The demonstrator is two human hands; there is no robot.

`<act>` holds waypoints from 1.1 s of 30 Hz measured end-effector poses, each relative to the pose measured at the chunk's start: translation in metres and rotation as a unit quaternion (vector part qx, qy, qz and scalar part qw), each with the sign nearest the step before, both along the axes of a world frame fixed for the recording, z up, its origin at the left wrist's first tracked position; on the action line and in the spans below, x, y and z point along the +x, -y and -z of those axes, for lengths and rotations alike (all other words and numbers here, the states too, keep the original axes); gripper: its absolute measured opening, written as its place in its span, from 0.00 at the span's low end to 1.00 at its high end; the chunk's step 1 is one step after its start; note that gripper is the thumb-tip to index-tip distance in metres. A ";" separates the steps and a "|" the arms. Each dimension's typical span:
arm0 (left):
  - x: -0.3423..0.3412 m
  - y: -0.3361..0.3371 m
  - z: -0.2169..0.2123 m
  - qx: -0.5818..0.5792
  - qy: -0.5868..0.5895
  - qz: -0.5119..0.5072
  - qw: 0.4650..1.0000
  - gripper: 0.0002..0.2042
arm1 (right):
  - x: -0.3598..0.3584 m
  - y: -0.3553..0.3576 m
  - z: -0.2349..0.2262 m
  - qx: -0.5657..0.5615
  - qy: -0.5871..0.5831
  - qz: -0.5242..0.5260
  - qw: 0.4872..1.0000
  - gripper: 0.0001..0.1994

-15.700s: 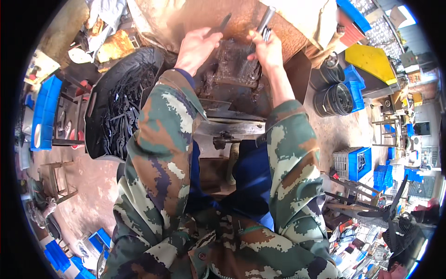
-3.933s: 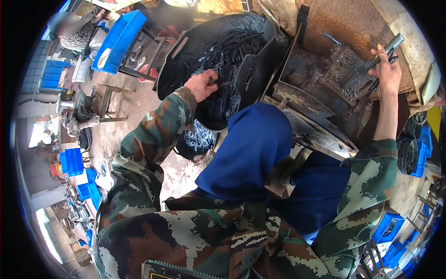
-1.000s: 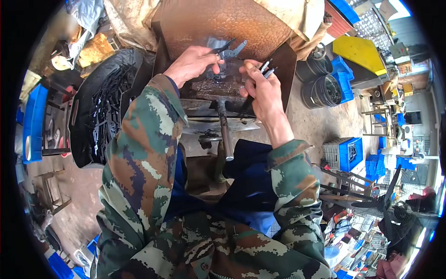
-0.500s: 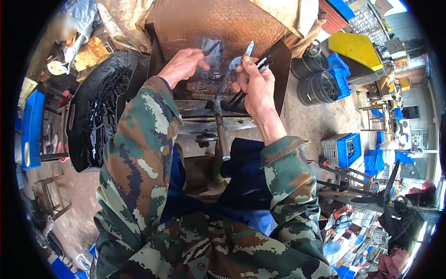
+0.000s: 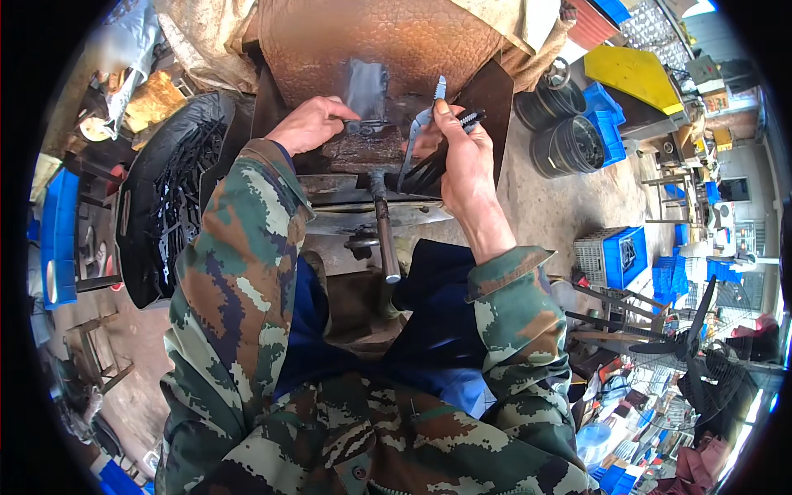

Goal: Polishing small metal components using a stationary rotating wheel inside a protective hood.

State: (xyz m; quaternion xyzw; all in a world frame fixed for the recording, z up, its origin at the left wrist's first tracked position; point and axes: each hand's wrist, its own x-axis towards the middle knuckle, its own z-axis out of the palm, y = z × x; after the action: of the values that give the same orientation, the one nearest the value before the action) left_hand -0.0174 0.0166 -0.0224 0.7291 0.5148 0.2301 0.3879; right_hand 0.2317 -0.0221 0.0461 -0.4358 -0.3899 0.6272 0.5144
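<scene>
My left hand reaches over the left side of a worn metal fixture, its index finger stretched to a small dark part on top. Nothing shows clearly in its fingers. Behind that fingertip stands a smooth grey metal plate. My right hand is closed around several flat dark metal strips with toothed ends. One curved grey toothed strip sticks up past the thumb. From the fixture's front a round metal bar points towards me.
A black-lined bin of dark strips stands at the left. On the right are black buckets, a blue crate and a fan. Dark metal side panels flank the fixture; a brown textured sheet hangs behind.
My left hand has moved slightly left and down, to the fixture. The dark strip seen beside its fingers no longer shows there. My right hand keeps its strips, turned slightly.
</scene>
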 end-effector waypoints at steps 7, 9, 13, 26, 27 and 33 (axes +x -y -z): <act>0.014 0.015 -0.021 0.075 -0.145 -0.038 0.986 0.14 | 0.010 0.003 -0.010 -0.059 -0.085 0.017 0.994 0.10; 0.010 0.014 -0.014 0.101 -0.144 -0.052 0.983 0.13 | 0.013 0.005 -0.011 -0.062 -0.118 0.026 0.991 0.09; 0.015 0.020 -0.033 0.071 -0.093 -0.081 0.990 0.13 | 0.027 0.008 -0.009 -0.054 -0.118 -0.014 0.991 0.10; -0.017 0.013 -0.016 0.007 -0.146 -0.209 0.967 0.15 | 0.032 0.072 0.023 0.368 0.433 -0.268 0.779 0.23; -0.020 0.012 -0.012 -0.024 -0.153 -0.221 0.963 0.17 | 0.031 0.080 0.024 0.378 0.466 -0.288 0.747 0.25; 0.000 0.013 -0.017 0.007 -0.103 -0.293 0.951 0.17 | 0.029 0.079 0.026 0.356 0.490 -0.318 0.730 0.25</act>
State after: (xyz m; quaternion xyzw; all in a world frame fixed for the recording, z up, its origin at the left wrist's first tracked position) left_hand -0.0170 0.0038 -0.0051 0.5689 0.7411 0.2605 0.2433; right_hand 0.2610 -0.1009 0.0202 -0.3183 -0.8982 0.2689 0.1400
